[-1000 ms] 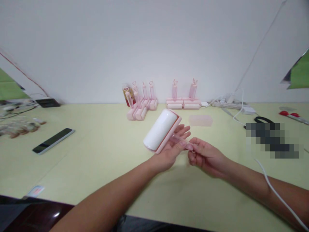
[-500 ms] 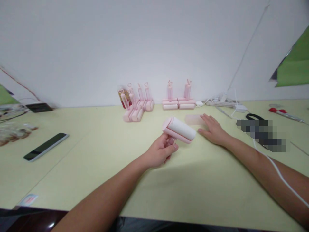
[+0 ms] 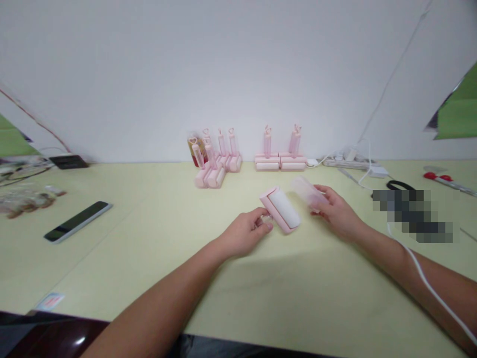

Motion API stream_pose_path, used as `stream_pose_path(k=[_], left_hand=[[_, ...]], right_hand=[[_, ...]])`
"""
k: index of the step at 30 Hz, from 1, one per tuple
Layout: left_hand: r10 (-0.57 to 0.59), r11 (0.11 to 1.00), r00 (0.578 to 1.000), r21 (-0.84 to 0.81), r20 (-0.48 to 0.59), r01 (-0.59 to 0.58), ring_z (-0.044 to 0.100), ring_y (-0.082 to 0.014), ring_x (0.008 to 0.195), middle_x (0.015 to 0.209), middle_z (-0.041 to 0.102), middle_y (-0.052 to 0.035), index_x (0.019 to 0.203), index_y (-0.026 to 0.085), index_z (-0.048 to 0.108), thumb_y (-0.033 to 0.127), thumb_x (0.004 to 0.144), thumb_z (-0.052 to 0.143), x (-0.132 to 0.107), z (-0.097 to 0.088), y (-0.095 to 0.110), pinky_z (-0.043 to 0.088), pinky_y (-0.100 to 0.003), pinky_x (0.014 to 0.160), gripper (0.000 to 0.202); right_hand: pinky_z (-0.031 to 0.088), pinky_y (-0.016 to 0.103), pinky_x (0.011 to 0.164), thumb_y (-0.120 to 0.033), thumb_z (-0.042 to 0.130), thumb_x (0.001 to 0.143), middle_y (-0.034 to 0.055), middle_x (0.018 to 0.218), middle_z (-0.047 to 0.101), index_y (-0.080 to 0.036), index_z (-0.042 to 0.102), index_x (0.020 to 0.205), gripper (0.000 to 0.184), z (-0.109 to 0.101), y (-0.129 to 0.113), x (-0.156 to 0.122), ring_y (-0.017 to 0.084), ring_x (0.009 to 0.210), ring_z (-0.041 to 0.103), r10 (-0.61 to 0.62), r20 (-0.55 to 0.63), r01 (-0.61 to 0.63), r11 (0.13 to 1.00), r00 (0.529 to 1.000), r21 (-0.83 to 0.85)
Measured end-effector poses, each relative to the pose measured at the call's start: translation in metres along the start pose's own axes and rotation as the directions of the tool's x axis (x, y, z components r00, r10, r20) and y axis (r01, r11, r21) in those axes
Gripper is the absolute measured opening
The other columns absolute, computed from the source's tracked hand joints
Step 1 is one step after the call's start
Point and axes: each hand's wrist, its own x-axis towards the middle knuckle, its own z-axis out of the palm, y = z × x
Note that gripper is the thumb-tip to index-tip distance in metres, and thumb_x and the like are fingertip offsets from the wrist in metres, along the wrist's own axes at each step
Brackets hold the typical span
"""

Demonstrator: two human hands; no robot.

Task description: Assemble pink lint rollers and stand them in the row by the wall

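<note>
A pink lint roller with a white roll is tilted over the middle of the table, and my left hand is closed round its clear handle. To its right, my right hand grips a translucent pink cover by its right end. The cover is slanted and a little blurred, apart from the roller. At the back, two pink lint rollers stand side by side with handles up. Several more lint rollers stand in a group to their left.
A phone lies on the left, with plastic-bagged items beyond it. A power strip with white cables sits at the back right. A white cable crosses my right forearm. A red-ended tool lies far right.
My right hand has taken hold of the translucent cover and lifted it off the table, tilting it toward the roller. The lint roller in my left hand has turned, its far end dipping lower.
</note>
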Motion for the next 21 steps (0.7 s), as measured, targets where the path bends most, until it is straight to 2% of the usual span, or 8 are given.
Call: stream_pose_path(k=[2, 5, 8, 12, 21], left_hand=[[0.004, 1.000, 1.000, 0.008, 0.009, -0.004, 0.043, -0.0119, 0.061, 0.068, 0.047, 0.0037, 0.124, 0.017, 0.059, 0.040, 0.092, 0.049, 0.000, 0.000, 0.000, 0.031, -0.023, 0.057, 0.041], [0.014, 1.000, 0.999, 0.005, 0.041, -0.014, 0.040, -0.0115, 0.060, 0.066, 0.044, 0.0043, 0.122, 0.017, 0.060, 0.041, 0.092, 0.049, 0.000, -0.001, 0.000, 0.030, -0.023, 0.056, 0.040], [0.020, 1.000, 0.998, 0.003, 0.063, -0.021, 0.040, -0.0115, 0.060, 0.066, 0.043, 0.0042, 0.121, 0.016, 0.061, 0.042, 0.092, 0.049, 0.000, -0.001, 0.001, 0.030, -0.023, 0.056, 0.040], [0.014, 1.000, 0.998, -0.010, 0.069, -0.013, 0.039, -0.0117, 0.060, 0.067, 0.045, 0.0035, 0.122, 0.016, 0.061, 0.042, 0.092, 0.050, 0.001, -0.001, 0.001, 0.030, -0.023, 0.056, 0.041], [0.005, 1.000, 0.996, -0.026, 0.089, -0.003, 0.036, -0.0109, 0.061, 0.068, 0.044, 0.0032, 0.116, 0.015, 0.064, 0.042, 0.093, 0.049, 0.002, 0.000, -0.003, 0.030, -0.022, 0.057, 0.038]], right_hand=[[0.052, 0.037, 0.081, -0.034, 0.066, 0.080, 0.0041, 0.107, 0.066, -0.028, 0.048, 0.129, 0.052, 0.011, -0.012, -0.014, 0.021, 0.088, 0.065, 0.049, 0.106, -0.079, 0.952, 0.993, 0.295], [0.051, 0.033, 0.084, -0.030, 0.074, 0.076, 0.0042, 0.112, 0.066, -0.028, 0.049, 0.125, 0.055, 0.024, -0.027, -0.029, 0.020, 0.096, 0.064, 0.049, 0.195, -0.135, 0.879, 0.980, 0.457], [0.051, 0.031, 0.082, -0.032, 0.075, 0.076, 0.0045, 0.120, 0.064, -0.028, 0.050, 0.125, 0.055, 0.030, -0.031, -0.034, 0.019, 0.097, 0.063, 0.044, 0.221, -0.149, 0.861, 0.974, 0.487], [0.051, 0.031, 0.082, -0.036, 0.075, 0.078, 0.0046, 0.116, 0.065, -0.028, 0.048, 0.128, 0.057, 0.031, -0.027, -0.033, 0.019, 0.094, 0.063, 0.055, 0.238, -0.160, 0.877, 0.970, 0.452], [0.048, 0.037, 0.091, -0.038, 0.074, 0.079, 0.0066, 0.114, 0.063, -0.025, 0.044, 0.129, 0.060, 0.034, -0.028, -0.034, 0.023, 0.104, 0.060, 0.019, 0.278, -0.131, 0.911, 0.960, 0.392]])
